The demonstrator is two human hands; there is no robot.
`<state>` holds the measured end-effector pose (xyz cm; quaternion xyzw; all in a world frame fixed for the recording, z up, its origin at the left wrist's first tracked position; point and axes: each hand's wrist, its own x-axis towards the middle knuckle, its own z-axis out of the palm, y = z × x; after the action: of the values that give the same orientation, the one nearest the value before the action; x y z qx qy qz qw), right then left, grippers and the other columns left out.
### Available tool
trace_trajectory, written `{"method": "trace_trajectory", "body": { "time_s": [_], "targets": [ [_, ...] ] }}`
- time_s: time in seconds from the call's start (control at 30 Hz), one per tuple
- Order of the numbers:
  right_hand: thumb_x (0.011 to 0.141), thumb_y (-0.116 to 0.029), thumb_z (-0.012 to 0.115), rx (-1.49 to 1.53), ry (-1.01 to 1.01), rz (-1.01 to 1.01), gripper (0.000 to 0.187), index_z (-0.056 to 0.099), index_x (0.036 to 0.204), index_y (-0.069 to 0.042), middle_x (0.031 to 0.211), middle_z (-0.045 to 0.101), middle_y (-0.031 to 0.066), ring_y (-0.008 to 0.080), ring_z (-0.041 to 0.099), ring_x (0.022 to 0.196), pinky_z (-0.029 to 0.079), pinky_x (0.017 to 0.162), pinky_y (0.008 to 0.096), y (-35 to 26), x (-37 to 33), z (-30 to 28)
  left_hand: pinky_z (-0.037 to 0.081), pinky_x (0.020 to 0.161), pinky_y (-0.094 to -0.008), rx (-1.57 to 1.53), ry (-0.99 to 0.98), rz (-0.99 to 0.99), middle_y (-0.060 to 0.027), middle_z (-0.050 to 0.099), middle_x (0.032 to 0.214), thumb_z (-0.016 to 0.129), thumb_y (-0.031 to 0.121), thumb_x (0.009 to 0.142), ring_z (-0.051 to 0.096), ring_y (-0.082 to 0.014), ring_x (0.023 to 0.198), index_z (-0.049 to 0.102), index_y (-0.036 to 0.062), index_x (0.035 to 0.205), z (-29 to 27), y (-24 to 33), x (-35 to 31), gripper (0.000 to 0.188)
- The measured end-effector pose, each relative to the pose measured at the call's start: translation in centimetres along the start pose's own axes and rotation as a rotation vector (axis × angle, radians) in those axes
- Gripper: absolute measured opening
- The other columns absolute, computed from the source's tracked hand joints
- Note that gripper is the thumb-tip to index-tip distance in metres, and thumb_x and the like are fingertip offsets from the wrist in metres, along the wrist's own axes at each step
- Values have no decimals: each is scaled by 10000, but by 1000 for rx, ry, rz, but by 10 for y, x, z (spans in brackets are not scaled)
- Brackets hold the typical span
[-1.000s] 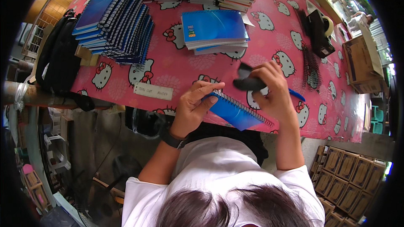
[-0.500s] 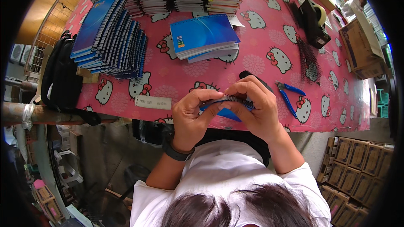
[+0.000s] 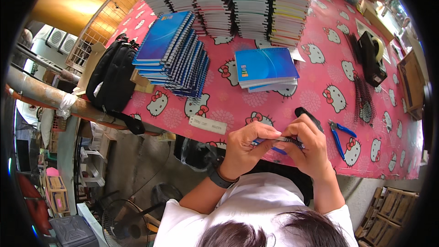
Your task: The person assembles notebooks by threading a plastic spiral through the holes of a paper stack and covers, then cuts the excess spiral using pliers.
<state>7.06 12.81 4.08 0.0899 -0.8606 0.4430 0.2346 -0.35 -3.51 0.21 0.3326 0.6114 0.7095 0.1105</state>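
Note:
Close to my body, at the table's front edge, both hands grip a blue-covered spiral notebook [image 3: 280, 150], seen nearly edge-on. My left hand [image 3: 247, 148] pinches the binding edge with thumb and forefinger, and a dark band circles that wrist. My right hand [image 3: 307, 145] is closed round the other end, where a dark coil [image 3: 295, 142] shows between the fingers. Most of the notebook is hidden by my hands. Just beyond my right hand lies a black object [image 3: 309, 117], partly covered. Blue-handled cutting pliers [image 3: 339, 138] rest open to its right.
Blue spiral notebooks [image 3: 164, 41] are stacked at left beside a black bag [image 3: 114, 80]. A smaller blue-covered pile [image 3: 265, 66] lies mid-table, with tall page stacks [image 3: 249, 9] behind. Loose black coils [image 3: 364, 103] and a tape dispenser [image 3: 372, 59] lie right. A paper label [image 3: 208, 124] sits near the front edge.
The whole view has swung, so the table and things appear further right and lower. Both hands stay on the notebook's bound edge, and less of its blue cover shows.

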Motion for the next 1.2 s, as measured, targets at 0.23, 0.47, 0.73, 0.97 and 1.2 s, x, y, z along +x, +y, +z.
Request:
{"method": "trace_trajectory", "body": {
  "time_s": [0.23,0.47,0.73,0.97,1.2],
  "targets": [
    [795,-70,693,-104,-62,-129,257,584,1018,-1,916,591,123,315,558,809,475,693,393,2,2,2,539,765,-287,80,48,-11,-95,688,948,699,24,828,678,-166,867,639,41,1074,2,-1,-1,254],
    [851,-259,692,-300,396,-196,493,527,1244,-12,1213,551,143,327,479,1157,379,993,432,-3,16,-23,491,636,-249,301,497,242,-35,558,908,587,125,946,544,-97,757,523,29,1237,-66,50,59,313],
    [828,-177,690,-287,300,102,394,591,1195,-73,1283,537,143,316,469,1182,360,1014,421,30,-20,-29,493,789,-343,1067,756,303,-135,638,1011,636,221,910,598,-237,811,632,13,1185,-175,61,124,344],
    [704,-220,788,-400,-53,164,565,591,1224,-123,1329,506,159,364,418,1226,356,1024,458,35,-40,-22,487,834,-355,1156,786,273,-136,646,1002,640,221,896,633,-263,951,684,44,1124,-199,42,114,292],
    [651,-258,828,-422,80,148,399,696,996,-108,1247,568,113,377,432,1203,427,972,482,77,-41,5,492,756,-267,1038,904,224,-58,677,884,658,197,902,613,-116,794,660,-31,1013,-206,37,115,254]
  ]
}}
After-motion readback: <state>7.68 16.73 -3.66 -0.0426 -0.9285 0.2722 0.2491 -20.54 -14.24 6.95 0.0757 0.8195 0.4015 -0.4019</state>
